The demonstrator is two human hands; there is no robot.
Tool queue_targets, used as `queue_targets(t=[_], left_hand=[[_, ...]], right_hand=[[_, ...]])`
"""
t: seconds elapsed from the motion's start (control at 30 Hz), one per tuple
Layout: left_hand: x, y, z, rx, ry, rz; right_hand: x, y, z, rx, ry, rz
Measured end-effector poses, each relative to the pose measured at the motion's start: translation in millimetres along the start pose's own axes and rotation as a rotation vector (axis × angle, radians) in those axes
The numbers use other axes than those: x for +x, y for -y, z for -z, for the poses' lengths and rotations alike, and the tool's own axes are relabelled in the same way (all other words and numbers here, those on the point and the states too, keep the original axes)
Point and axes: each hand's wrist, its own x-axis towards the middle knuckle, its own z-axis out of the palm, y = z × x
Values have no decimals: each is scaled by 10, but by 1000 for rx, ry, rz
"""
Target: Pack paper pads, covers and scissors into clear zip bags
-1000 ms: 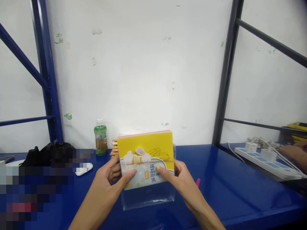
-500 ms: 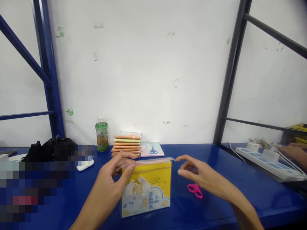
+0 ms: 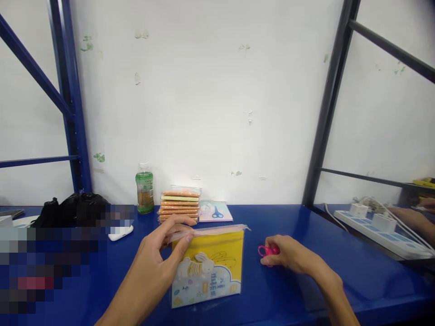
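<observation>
A clear zip bag with a yellow and light-blue rabbit booklet [image 3: 210, 267] inside stands tilted on the blue table. Its top left corner is pinched between the thumb and fingers of my left hand [image 3: 163, 253]. To the right of the bag, my right hand [image 3: 285, 253] has its fingers closed on pink scissors [image 3: 267, 252], whose handle loops show at the fingertips. The blades are hidden by the hand.
Behind the bag are a stack of orange packets [image 3: 179, 206], a flat pack with blue scissors [image 3: 216, 212] and a green-labelled bottle [image 3: 145, 189]. Black bags [image 3: 73, 210] lie left; a power strip [image 3: 380, 231] lies right. Another person's hand [image 3: 411, 219] shows at the right edge.
My right hand has moved down from beside the bag's top right corner and closed on the pink scissors, which have turned and shifted slightly up and left. My left hand keeps its pinch.
</observation>
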Motion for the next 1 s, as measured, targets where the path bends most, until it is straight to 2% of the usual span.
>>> queue_targets(t=[0.1, 0.17, 0.3, 0.37, 0.53, 0.7, 0.87, 1.0], left_hand=[[-8, 7, 19, 40, 24, -7], [-8, 16, 37, 82, 41, -26], [-8, 20, 47, 135, 42, -50], [-16, 10, 32, 129, 36, -49], [-58, -16, -25, 61, 46, -27], [-103, -26, -80, 1, 38, -38], [-140, -42, -128, -22, -11, -47], [-139, -45, -143, -15, -28, -67]], right_hand=[[-81, 185, 96, 70, -50, 101], [-150, 355, 161, 160, -168, 187], [-302, 703, 191, 319, -491, 292], [-372, 847, 157, 391, -555, 322], [-499, 1121, 18, 627, -527, 381], [-527, 1329, -140, 749, -565, 387], [-505, 1416, -286, 928, -643, 376], [-478, 1454, -378, 1027, -556, 401]])
